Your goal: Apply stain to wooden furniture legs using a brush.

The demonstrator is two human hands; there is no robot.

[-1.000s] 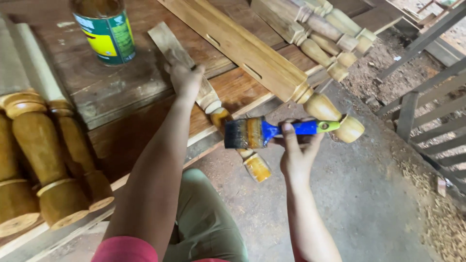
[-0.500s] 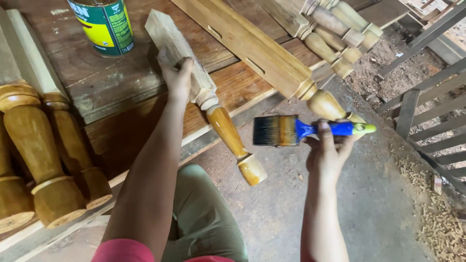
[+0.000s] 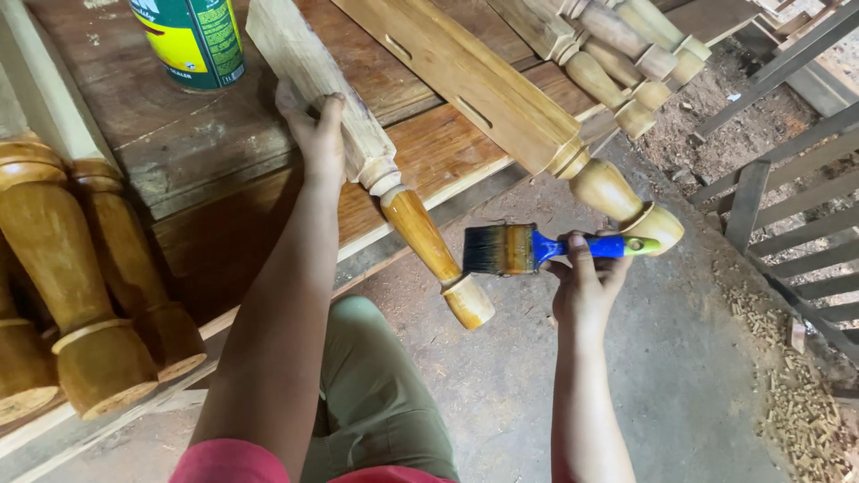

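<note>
Left hand (image 3: 315,134) grips the table leg (image 3: 376,165), slanting down-right off the counter (image 3: 170,143); right hand (image 3: 586,282) clasps the paintbrush (image 3: 537,249), bristles pointing left.

A worn wooden bench (image 3: 179,134) carries a paint tin (image 3: 192,40) and turned legs (image 3: 501,98).

Tin (image 3: 192,40) on bench (image 3: 179,143) left of held leg (image 3: 376,165); brush (image 3: 537,249) just right of leg's foot.
</note>
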